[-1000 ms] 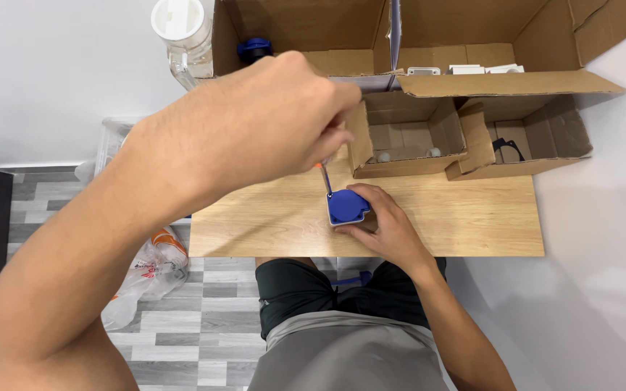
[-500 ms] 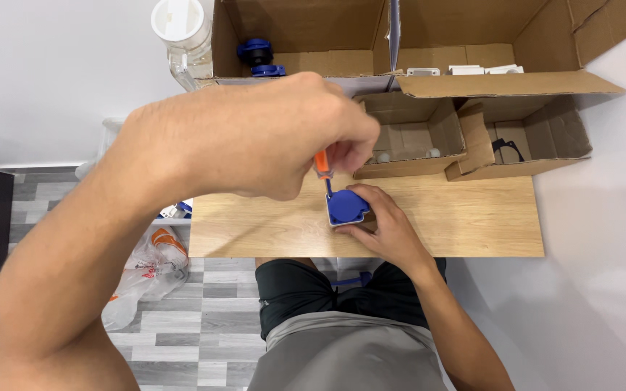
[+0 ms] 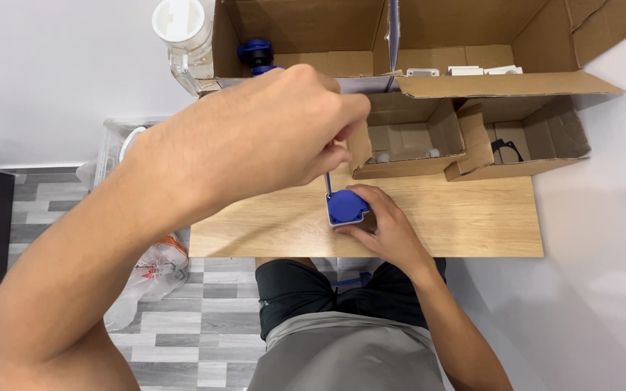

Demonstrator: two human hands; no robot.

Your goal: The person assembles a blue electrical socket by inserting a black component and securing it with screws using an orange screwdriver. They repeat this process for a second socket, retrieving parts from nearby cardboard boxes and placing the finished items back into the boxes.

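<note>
My left hand point(image 3: 255, 137) is closed around a screwdriver. Only its thin shaft point(image 3: 328, 182) shows below my fingers, and its tip rests on the top of a small blue plastic housing point(image 3: 345, 208). The housing sits on the wooden table point(image 3: 472, 217) near its front edge. My right hand point(image 3: 389, 232) grips the housing from the right side and holds it against the tabletop. My left forearm fills the lower left of the view.
Two large open cardboard boxes point(image 3: 298, 29) point(image 3: 487, 36) stand at the back, holding blue parts point(image 3: 255, 54) and white parts point(image 3: 472, 70). Two small open boxes point(image 3: 407, 141) point(image 3: 523, 137) sit in front of them. A clear plastic jar point(image 3: 182, 36) and a plastic bag point(image 3: 150, 271) are on the left.
My left hand has turned slightly on the screwdriver, and the orange handle seen half a second ago is now hidden by my fingers. My right hand and the blue housing have stayed put.
</note>
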